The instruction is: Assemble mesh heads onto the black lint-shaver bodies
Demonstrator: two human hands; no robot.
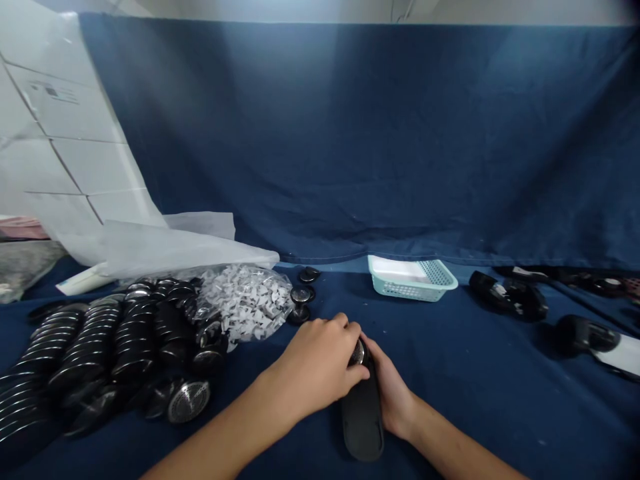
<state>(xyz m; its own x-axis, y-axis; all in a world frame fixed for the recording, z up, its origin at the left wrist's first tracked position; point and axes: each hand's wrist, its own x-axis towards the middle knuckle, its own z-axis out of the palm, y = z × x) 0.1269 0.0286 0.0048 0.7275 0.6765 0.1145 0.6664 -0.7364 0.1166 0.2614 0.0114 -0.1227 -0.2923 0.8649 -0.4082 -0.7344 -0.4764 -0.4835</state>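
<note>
A long black device body [362, 419] lies on the blue cloth in front of me, its far end fitted with a round metal mesh disc [357, 351]. My left hand [317, 363] is curled over that far end, fingertips pressing on the disc. My right hand [393, 393] grips the body from the right side, fingers wrapped against it. Much of the disc is hidden under my left fingers.
Rows of stacked black-and-silver discs [95, 347] fill the left. A clear bag of small white pieces [250, 303] sits beside them, with three loose discs [303, 295] behind. A pale green basket [413, 277] stands at the back. Other black devices [507, 297] lie right.
</note>
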